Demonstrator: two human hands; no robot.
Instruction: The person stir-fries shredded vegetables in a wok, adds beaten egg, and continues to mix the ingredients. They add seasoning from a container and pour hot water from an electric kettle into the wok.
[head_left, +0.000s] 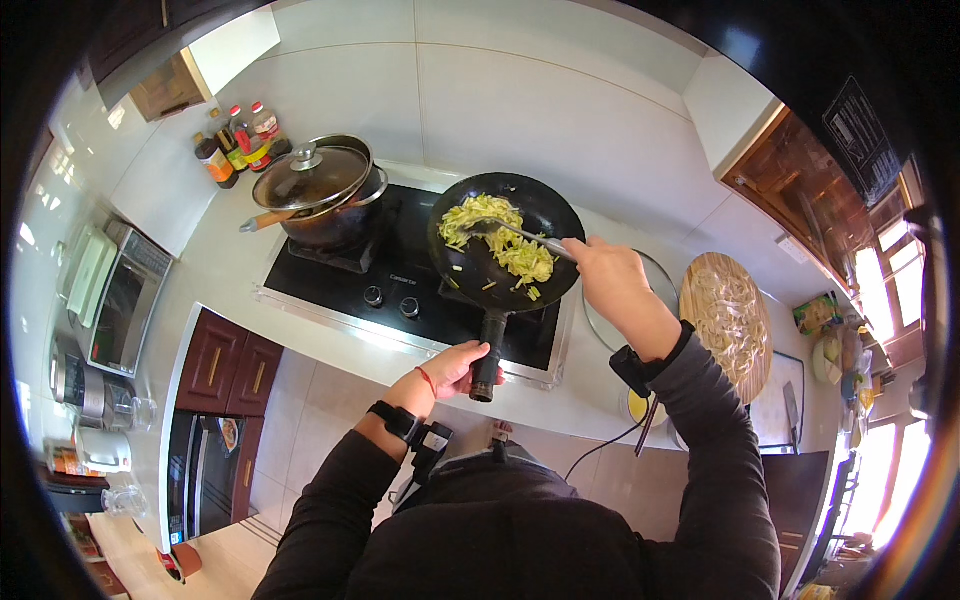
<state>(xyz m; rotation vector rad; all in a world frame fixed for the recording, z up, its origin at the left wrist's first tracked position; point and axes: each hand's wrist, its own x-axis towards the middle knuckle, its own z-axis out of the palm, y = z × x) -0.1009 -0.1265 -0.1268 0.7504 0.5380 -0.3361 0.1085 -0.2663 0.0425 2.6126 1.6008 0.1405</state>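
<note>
A black wok (480, 289) stands on the right burner of the gas hob, its handle towards me. My left hand (459, 369) grips that dark handle near its end. Shredded pale-green vegetable (517, 251), mixed with yellowish bits, lies across the wok's middle, and a few pieces are scattered lower down. My right hand (611, 277) is closed on the handle of a metal spatula or ladle (529, 236), whose head rests among the vegetable on the left side and is partly hidden by it.
On the left burner stands a dark pot (337, 221) with a tilted glass lid (315, 176). Sauce bottles (240, 146) fill the back left corner. A glass lid (656, 281), a round wooden board of noodles (724, 322), a yellow-filled bowl (638, 406) and a cleaver (791, 409) lie right.
</note>
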